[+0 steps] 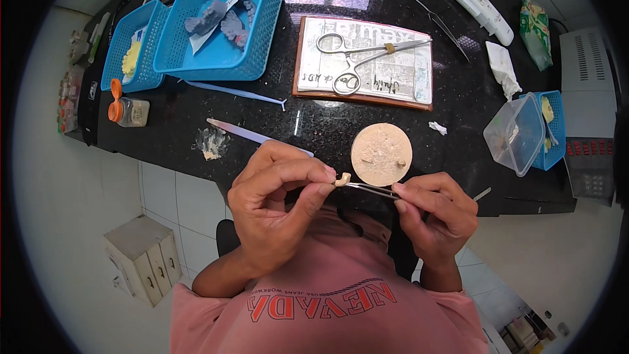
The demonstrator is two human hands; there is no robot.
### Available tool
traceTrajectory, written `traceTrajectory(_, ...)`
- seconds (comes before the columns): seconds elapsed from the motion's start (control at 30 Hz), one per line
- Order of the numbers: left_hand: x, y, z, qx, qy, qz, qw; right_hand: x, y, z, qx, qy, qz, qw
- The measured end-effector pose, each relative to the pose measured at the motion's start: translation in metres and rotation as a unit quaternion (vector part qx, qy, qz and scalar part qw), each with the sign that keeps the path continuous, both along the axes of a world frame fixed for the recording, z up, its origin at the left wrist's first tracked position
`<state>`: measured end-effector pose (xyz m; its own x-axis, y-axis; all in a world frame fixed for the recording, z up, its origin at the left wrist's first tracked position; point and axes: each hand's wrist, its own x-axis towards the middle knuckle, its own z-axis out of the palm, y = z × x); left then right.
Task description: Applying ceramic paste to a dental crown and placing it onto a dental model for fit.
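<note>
Between thumb and fingertips, my left hand [278,200] pinches a small cream-coloured, tooth-like piece [343,179], probably a dental crown or bridge. My right hand [439,213] grips thin metal tweezers [372,189], whose tips meet that piece from the right. Just beyond the tweezers lies a round beige disc [381,151] with a small tan bit on its right side and a thin pin-like piece on its left. Past my left hand rests a pale spatula or knife [246,132], its handle partly hidden by the hand. What the left fingertips cover cannot be made out.
Locking forceps [367,59] lie on a paper-topped wooden board [360,99]. Blue baskets [262,46] hold grey and yellow models at far left. An orange-capped jar [135,113], a clear plastic container [514,134], long tweezers [445,26] and a white remote [472,0] also occupy the black counter [314,131].
</note>
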<state>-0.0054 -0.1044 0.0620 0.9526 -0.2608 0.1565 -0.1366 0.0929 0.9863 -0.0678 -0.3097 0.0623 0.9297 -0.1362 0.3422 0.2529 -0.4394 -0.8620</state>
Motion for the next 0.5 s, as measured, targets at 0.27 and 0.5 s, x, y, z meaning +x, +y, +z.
traceTrajectory(0.27,0.01,-0.011,0.023,0.108,-0.121,-0.012,0.987,-0.004,-0.009,0.001,0.086,0.011,-0.006,0.996)
traceTrajectory(0.5,0.017,-0.026,0.041,0.131,-0.161,-0.015,0.978,-0.008,-0.014,0.0,0.218,0.057,-0.028,0.974)
